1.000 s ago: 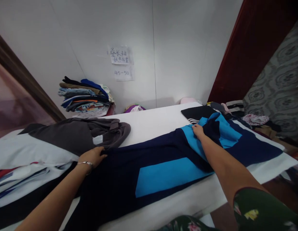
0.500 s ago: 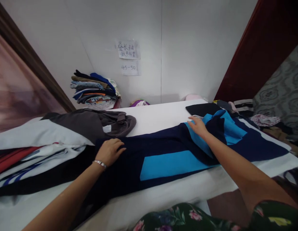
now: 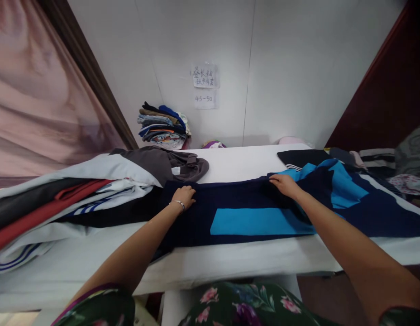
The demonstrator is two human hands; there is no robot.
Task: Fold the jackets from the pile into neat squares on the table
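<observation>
A navy garment with bright blue panels [image 3: 250,217] lies spread across the white table [image 3: 230,262]. My left hand [image 3: 183,197], with a bracelet on the wrist, rests flat on the garment's left end, fingers on its far edge. My right hand [image 3: 283,184] lies on the garment's far edge near the middle, where the navy cloth meets a folded-over blue part [image 3: 335,181]. Neither hand lifts the cloth; whether the fingers pinch it is not clear.
A grey garment [image 3: 165,165] and a heap of white, red and black clothes [image 3: 60,199] lie to the left. A folded stack [image 3: 162,129] stands by the wall under two paper notes [image 3: 205,86]. More clothes [image 3: 366,158] lie at the right, a pink curtain [image 3: 36,104] hangs at the left.
The view has swung left and pulled back. My left hand moved from the garment's left corner onto its top edge; my right hand slid left along the far edge, away from the blue fold.
</observation>
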